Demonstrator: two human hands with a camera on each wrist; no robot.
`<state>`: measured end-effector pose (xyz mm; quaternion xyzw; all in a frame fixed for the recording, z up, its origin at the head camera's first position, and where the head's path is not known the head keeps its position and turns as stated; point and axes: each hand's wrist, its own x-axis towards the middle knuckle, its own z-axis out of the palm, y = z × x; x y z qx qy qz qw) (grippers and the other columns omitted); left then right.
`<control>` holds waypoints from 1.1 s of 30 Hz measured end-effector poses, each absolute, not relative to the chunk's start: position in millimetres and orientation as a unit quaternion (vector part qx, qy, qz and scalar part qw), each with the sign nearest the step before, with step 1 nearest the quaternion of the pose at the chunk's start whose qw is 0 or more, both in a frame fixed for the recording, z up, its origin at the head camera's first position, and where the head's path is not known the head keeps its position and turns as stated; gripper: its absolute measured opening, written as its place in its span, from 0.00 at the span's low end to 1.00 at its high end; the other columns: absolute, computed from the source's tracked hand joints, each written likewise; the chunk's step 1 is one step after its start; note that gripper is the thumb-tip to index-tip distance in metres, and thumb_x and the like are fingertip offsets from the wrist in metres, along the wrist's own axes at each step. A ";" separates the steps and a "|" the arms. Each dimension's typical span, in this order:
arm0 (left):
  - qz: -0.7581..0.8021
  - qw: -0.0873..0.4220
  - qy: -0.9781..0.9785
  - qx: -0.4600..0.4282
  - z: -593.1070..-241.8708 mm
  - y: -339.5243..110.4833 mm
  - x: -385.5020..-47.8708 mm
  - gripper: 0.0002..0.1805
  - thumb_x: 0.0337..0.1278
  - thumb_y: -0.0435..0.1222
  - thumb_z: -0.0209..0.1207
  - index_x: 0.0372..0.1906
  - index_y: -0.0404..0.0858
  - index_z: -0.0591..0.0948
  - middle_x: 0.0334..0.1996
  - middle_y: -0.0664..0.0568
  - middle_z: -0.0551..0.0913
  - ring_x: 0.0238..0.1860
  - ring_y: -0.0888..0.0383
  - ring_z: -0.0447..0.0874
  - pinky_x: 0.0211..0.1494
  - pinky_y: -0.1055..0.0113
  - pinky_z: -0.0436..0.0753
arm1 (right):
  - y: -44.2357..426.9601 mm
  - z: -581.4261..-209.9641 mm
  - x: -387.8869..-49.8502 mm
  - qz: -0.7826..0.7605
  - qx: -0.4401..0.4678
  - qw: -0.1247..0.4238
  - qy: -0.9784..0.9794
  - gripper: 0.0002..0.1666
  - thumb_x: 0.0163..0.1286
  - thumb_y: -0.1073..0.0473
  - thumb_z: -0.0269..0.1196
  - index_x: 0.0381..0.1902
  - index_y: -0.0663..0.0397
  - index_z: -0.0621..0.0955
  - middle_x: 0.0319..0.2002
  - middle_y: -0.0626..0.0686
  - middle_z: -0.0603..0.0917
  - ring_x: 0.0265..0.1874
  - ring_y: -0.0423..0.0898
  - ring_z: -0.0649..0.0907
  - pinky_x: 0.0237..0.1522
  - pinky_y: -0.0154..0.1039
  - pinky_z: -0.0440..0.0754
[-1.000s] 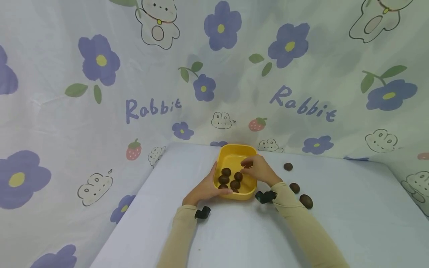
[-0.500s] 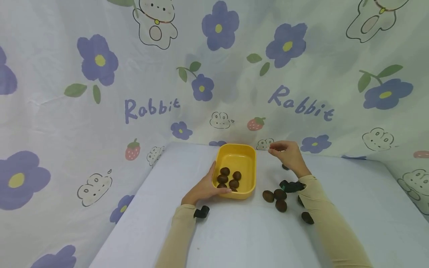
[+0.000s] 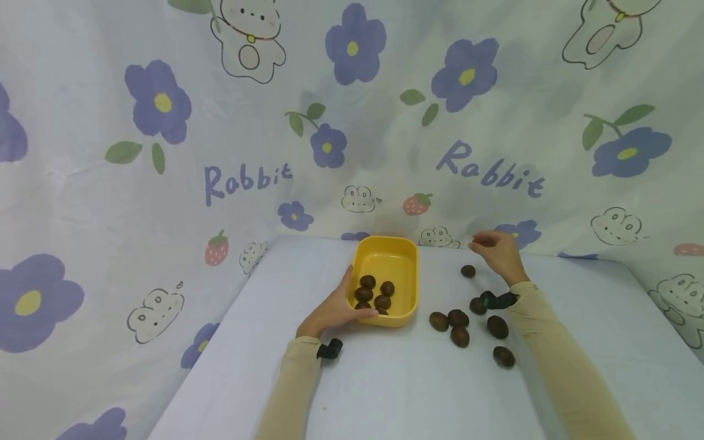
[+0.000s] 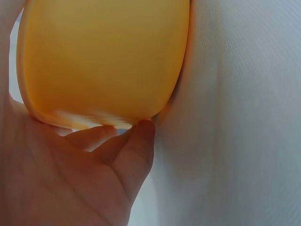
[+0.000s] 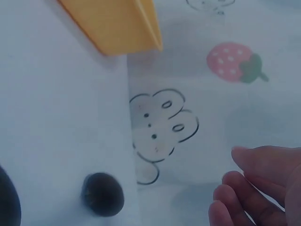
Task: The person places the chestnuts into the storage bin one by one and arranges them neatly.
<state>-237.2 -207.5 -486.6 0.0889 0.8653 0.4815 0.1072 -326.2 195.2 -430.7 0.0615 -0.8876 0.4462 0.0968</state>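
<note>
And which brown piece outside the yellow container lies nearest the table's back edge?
The lone brown piece, below and left of the right hand in the head view; the other six outside the yellow container lie nearer the front.

A flower-printed cloth (image 3: 385, 134) hangs behind the white table (image 3: 385, 391)

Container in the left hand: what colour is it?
The container is plain yellow; the head view shows it best.

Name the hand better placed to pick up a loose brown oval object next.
Right hand, likely: it looks empty and hovers near one brown object; the left hand grips the yellow rectangular plastic container.
</note>
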 end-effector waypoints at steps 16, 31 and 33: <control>0.482 0.111 0.864 0.089 -488.4 -208.6 -237.4 0.76 0.42 0.58 0.78 0.85 0.55 0.33 0.86 0.54 0.46 0.85 0.48 0.50 0.84 0.36 0.53 | 208.6 -460.2 -333.5 0.420 0.031 0.020 -0.907 0.29 0.68 0.59 0.71 0.60 0.74 0.80 0.57 0.73 0.84 0.57 0.68 0.83 0.57 0.57 0.81; 0.484 0.107 0.864 0.084 -491.0 -207.4 -235.6 0.78 0.40 0.60 0.78 0.85 0.54 0.33 0.86 0.56 0.45 0.85 0.50 0.49 0.85 0.38 0.52 | 214.2 -471.5 -335.3 0.397 0.051 -0.060 -0.914 0.36 0.65 0.54 0.74 0.62 0.74 0.78 0.58 0.73 0.83 0.57 0.67 0.82 0.57 0.56 0.83; 0.485 0.107 0.864 0.083 -490.8 -207.3 -234.5 0.77 0.40 0.59 0.79 0.85 0.55 0.33 0.86 0.56 0.45 0.85 0.50 0.49 0.85 0.38 0.52 | 213.8 -471.8 -335.1 0.397 0.054 -0.062 -0.914 0.36 0.65 0.55 0.74 0.62 0.74 0.78 0.58 0.73 0.83 0.57 0.67 0.82 0.58 0.57 0.82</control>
